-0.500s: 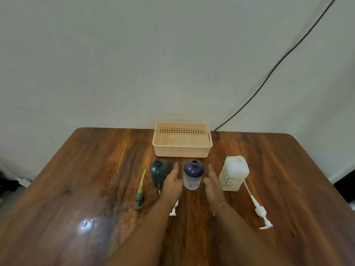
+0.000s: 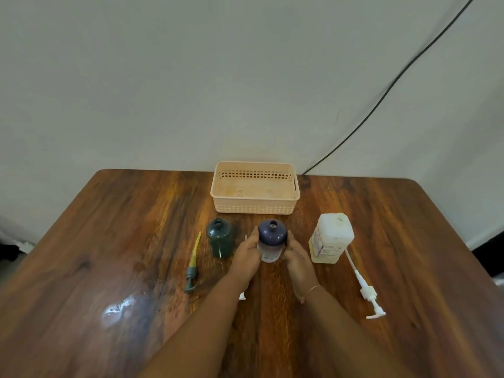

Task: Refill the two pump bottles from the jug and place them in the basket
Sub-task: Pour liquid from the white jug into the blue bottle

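A clear bottle with a dark blue top (image 2: 272, 236) stands open-necked at the table's middle. My left hand (image 2: 246, 255) holds its left side and my right hand (image 2: 297, 257) holds its right side, fingers wrapped on the body. Left of it stands a dark green bottle (image 2: 220, 237), also without its pump. The white jug (image 2: 331, 237) stands upright to the right, its neck open. An empty peach basket (image 2: 255, 207) sits behind them.
A green and yellow pump (image 2: 193, 264) lies left of the green bottle. A white pump (image 2: 366, 290) lies right of my right arm. Another white pump piece (image 2: 242, 296) peeks out under my left forearm. The wooden table (image 2: 109, 241) has a wet spot at front left.
Both hands have closed in from beside the blue-topped bottle and now hold it from either side. Nothing else has moved.
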